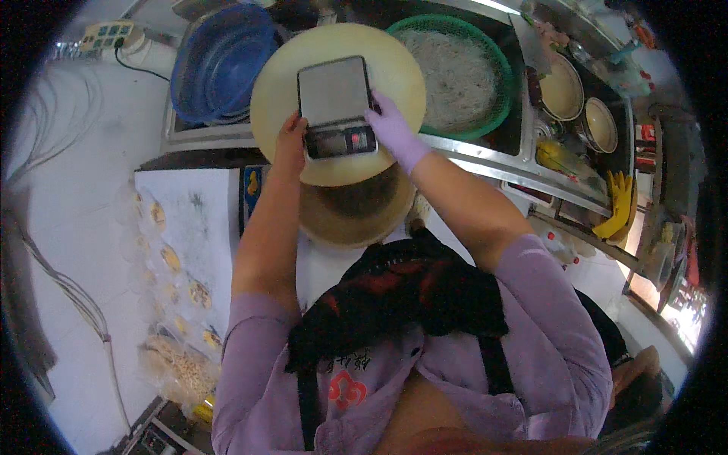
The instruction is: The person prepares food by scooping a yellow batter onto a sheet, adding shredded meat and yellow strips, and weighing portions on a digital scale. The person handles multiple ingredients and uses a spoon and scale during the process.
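My bare left hand [293, 141] grips the lower left side of a digital kitchen scale [335, 91] with a flat metal platform and a dark display. On its right side, my right hand [394, 126], in a thin purple glove, holds the same scale. Beneath the scale lies a round yellowish board [278, 74], over the sink's front edge. Whether the scale rests on the board or is just above it, I cannot tell. Below the board's near edge shows a round brown tub [355, 227].
Blue plastic basins [222, 62] stand left; a green mesh basket [505, 85] of pale, thin strands stands right. Further right are enamel bowls [560, 85], a plastic bag [569, 162] and yellow rubber gloves [617, 207]. A white box [210, 222] stands lower left; a power strip [108, 35] is upper left.
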